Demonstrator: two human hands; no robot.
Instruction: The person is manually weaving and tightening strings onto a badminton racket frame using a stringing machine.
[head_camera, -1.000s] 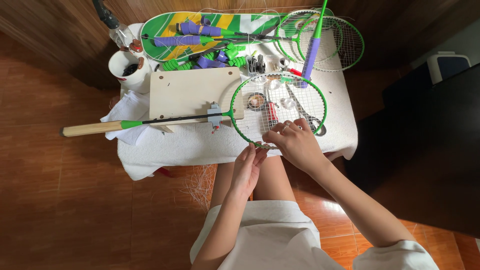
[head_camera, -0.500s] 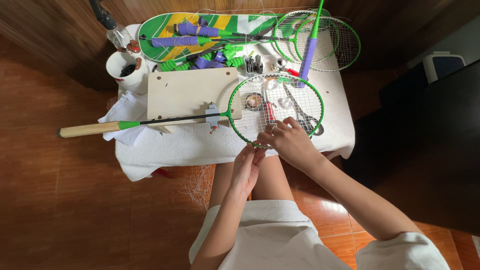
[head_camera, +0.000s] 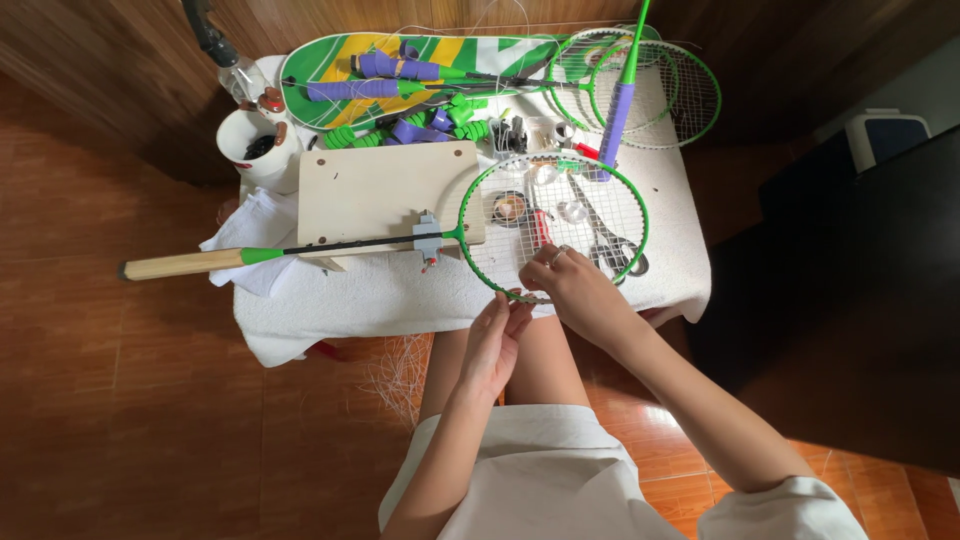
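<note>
Racket (head_camera: 440, 236) lengthwise left-right, head rightward

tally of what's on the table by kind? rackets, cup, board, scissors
Rackets: 3, one under both hands, two at the far right corner
White cup: 1
Wooden board: 1
Scissors: 1
Total: 6
</note>
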